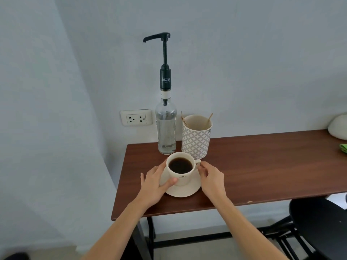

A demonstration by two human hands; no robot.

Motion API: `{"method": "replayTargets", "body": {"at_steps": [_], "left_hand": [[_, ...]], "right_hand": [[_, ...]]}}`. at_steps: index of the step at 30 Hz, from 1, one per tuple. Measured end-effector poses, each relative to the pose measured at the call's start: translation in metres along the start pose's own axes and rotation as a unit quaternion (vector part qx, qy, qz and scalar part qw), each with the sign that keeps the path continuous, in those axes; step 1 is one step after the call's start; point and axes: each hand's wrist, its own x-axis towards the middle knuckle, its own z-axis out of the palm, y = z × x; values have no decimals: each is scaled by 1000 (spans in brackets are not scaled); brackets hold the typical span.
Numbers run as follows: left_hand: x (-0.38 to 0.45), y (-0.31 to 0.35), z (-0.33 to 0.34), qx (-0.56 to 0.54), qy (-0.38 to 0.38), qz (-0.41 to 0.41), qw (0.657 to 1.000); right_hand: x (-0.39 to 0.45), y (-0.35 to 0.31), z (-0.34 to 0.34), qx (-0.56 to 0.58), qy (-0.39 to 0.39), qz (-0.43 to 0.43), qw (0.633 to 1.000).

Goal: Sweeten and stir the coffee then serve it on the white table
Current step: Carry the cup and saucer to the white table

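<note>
A pale blue-grey painted wall (244,62) fills the upper view, evenly lit. A white double electrical socket (136,117) sits on it just above the back left corner of a dark brown wood-grain desk (262,166) with black metal legs (150,239). A round black stool seat (321,226) stands beneath the desk's right front edge. The floor (206,250) looks light beige, though little shows.

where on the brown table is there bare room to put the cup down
The brown table lies bare from the patterned holder rightward to the green thing, and along the front edge. The left back corner is crowded: syrup bottle, holder, cup on its saucer, both hands.
</note>
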Motion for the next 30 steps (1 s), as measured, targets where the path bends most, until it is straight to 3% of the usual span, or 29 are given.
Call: {"method": "replayTargets", "body": {"at_steps": [3,8,11,17,23,25,27,30], "left_hand": [[1,-5,-6,45,-15,-5,999],[0,-1,-13,167,27,-84,982],[2,-1,-14,166,10,-80,983],[-1,-5,-21,140,-30,-78,987],[-10,-2,-23,119,-45,-64,990],[-17,2,-24,115,-41,-62,991],[-30,-5,-22,123,-85,-39,988],[-35,-2,-21,102,-94,-51,989]], "right_hand": [[-1,-3,-2,-41,-29,12,999],[0,-7,1,-152,-82,74,982],[-2,-9,2,-150,-99,122,976],[-26,-16,-2,-23,-133,214,968],[-54,-15,-8,31,-146,196,969],[-66,-11,-9,90,-162,203,961],[-97,-9,-4,164,-136,229,950],[-105,3,-2,276,-114,241,923]]}}
